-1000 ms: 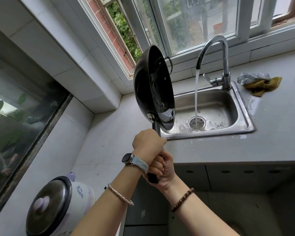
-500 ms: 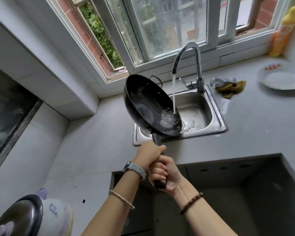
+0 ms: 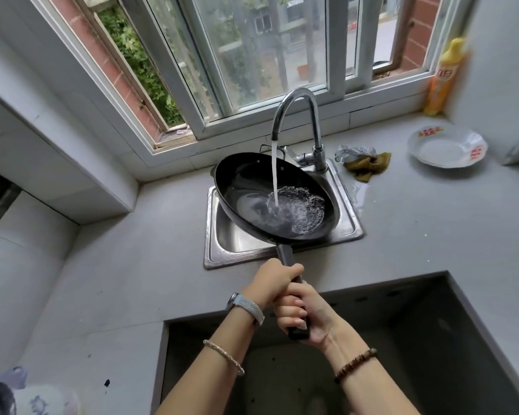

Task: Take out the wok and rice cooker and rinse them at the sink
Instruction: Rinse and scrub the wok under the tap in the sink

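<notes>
Already the wok (image 3: 274, 199) sits tilted over the sink (image 3: 346, 205) under the tap (image 3: 297, 124), both hands, left hand (image 3: 274, 278) and right hand (image 3: 304, 314), wrapped tight around its handle, so pooling water could add weight, twist it in their grip and slop onto the worktop (image 3: 132, 265).

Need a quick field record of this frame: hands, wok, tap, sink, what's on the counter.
left hand: gripping the wok handle, nearer the pan
right hand: gripping the handle end, behind the left hand
wok: black, held over the sink, tilted, water pooling inside
faucet: running, stream landing in the wok
sink: steel, mostly covered by the wok
counter right of sink: cloths, white dish, yellow bottle by the window
rice cooker: bottom left corner, mostly cut off
</notes>
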A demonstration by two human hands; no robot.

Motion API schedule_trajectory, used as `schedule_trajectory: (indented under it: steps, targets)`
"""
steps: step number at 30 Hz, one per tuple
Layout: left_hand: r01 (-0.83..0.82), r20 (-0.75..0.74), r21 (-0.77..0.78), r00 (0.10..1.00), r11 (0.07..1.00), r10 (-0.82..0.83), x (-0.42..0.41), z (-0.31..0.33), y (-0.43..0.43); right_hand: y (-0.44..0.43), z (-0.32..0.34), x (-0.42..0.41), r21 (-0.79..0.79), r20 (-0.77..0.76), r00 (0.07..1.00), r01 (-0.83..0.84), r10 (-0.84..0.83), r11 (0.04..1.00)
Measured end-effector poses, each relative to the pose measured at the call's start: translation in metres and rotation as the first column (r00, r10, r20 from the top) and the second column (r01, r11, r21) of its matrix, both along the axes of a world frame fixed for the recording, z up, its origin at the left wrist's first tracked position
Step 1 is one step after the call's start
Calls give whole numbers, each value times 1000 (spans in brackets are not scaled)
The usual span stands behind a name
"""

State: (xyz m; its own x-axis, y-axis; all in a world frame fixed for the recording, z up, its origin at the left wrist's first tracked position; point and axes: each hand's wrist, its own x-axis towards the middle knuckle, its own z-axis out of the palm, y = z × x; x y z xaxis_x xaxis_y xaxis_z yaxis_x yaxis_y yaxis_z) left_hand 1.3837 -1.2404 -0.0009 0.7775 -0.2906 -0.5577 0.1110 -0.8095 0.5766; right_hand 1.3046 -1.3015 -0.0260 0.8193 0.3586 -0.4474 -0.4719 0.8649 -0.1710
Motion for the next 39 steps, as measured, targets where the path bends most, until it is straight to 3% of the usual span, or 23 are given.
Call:
schedule_trajectory:
  steps: [6, 12, 28, 39]
  targets:
    - [-46, -100, -173, 995, 984, 29, -5, -29, -12, -15, -8, -9, -122, -59, 998, -20, 13, 992]
    - [-39, -122, -176, 992, 984, 18, -4, -43, -14, -16, -13, -11, -97, -68, 998, -4, -3, 995]
    - [-136, -234, -323, 970, 937, 61, 23, -89, -4, -13, -50, 19, -224, -150, 986, -105, 72, 969]
    - [-192, -263, -296, 958, 936, 113, 43, -123, -15, -20, -67, 36, -266, -175, 977, -162, 117, 950]
